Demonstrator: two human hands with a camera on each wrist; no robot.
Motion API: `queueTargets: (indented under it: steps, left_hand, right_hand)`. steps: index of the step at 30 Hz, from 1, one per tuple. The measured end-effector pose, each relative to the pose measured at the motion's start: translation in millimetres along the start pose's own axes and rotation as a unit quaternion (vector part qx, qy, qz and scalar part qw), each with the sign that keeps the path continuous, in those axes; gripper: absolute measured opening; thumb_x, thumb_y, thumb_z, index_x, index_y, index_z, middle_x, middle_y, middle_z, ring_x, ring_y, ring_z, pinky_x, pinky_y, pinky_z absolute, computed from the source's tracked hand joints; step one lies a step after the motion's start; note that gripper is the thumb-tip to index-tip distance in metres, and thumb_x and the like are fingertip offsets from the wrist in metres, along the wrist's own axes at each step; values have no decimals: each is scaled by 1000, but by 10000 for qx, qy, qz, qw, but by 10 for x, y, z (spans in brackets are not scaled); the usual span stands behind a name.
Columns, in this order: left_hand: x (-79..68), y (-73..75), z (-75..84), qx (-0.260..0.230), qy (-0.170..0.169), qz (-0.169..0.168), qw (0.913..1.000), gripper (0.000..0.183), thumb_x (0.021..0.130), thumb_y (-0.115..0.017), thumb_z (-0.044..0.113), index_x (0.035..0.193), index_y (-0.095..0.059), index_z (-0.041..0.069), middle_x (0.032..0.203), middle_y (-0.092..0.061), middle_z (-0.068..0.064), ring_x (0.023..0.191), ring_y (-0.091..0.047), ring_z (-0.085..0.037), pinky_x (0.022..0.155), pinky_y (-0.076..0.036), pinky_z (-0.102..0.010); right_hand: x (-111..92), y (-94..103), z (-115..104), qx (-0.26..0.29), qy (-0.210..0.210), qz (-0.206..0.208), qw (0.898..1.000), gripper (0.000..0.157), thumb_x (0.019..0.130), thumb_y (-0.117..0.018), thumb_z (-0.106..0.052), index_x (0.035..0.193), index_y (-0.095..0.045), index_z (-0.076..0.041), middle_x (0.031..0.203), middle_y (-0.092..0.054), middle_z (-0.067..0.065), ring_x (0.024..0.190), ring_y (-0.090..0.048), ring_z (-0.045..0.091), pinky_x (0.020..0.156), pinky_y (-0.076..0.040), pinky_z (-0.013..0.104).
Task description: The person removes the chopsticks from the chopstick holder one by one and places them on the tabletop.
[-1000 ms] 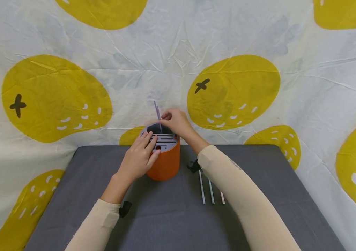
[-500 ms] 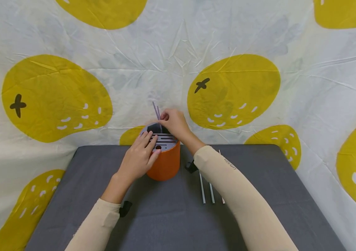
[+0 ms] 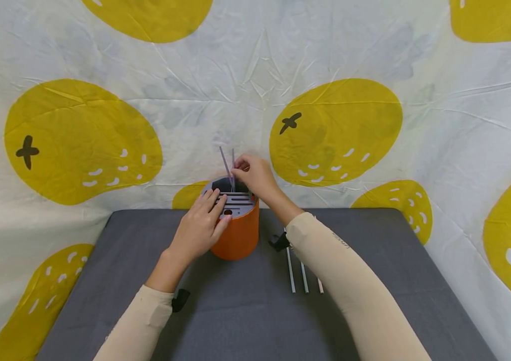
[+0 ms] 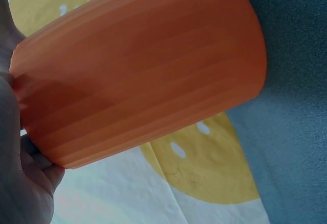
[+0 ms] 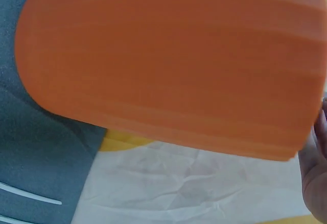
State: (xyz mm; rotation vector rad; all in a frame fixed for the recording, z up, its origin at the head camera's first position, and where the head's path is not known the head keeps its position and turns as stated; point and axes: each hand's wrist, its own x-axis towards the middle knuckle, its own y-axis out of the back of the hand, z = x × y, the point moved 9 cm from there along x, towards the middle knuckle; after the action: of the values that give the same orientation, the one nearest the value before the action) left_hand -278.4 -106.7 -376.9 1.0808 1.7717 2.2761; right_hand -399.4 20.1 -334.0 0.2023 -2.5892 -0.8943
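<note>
An orange utensil holder (image 3: 236, 240) with a grey slotted top stands upright at the table's back edge. Fingers lying over the slots, my left hand (image 3: 194, 225) rests on this top, its thumb by the front rim. At the holder's rear opening, my right hand (image 3: 255, 175) pinches a thin, chopstick-like stick (image 3: 233, 155) between thumb and fingers. A second slim stick (image 3: 224, 159) leans left out of the same opening. Both wrist views are filled mostly by the holder's ribbed wall (image 4: 143, 71), with only part of each hand at the edge.
Three slender pale sticks (image 3: 304, 278) lie side by side on the dark grey table (image 3: 246, 311), partly under the right forearm. Behind the table hangs a white cloth (image 3: 192, 65) with large yellow fruit prints.
The pinched stick has swung from leaning left to nearly upright, and its top now stands apart from the other stick. My right hand has shifted slightly right; the left stays put.
</note>
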Motion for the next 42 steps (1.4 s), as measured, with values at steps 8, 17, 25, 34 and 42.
queueTargets:
  steps: [8,17,25,34,42]
  left_hand:
    - [-6,-9,-6,-9,27,-5,10000,56,107,-55,36,149,-53,0,156,-48,-24,148,-43,-41,123,-33,-55]
    - [3,-22,-13,-55,133,-163,9998,57,107,-53,37,151,-51,1,157,-46,-23,150,-41,-39,127,-27,-52]
    - [16,6,7,-43,59,-81,9999,55,107,-55,35,150,-52,1,156,-48,-25,148,-42,-41,125,-31,-55]
    - [13,-10,-13,-85,117,-162,9998,56,107,-56,35,151,-51,1,157,-47,-24,149,-41,-41,126,-29,-54]
    - [10,-20,-19,-122,120,-160,9997,56,107,-55,36,151,-52,1,158,-46,-24,150,-40,-40,126,-29,-53]
  right_hand:
    - [-40,218,-36,746,282,103,9968,10,99,-71,-15,104,-69,-6,97,-72,10,88,-74,24,78,-64,32]
    - [-92,586,-119,1735,764,462,9808,15,98,-71,-6,107,-70,5,102,-73,21,93,-75,34,82,-64,30]
    - [-198,942,-187,2701,976,852,9541,16,95,-72,0,105,-66,12,102,-70,27,88,-73,22,82,-64,30]
    - [-359,1273,-182,3226,941,1303,9328,8,99,-66,1,105,-62,3,99,-66,8,93,-72,19,83,-63,28]
    - [-526,1558,-12,3457,834,1684,9193,9,101,-63,-1,109,-60,-2,104,-63,10,100,-71,25,85,-63,28]
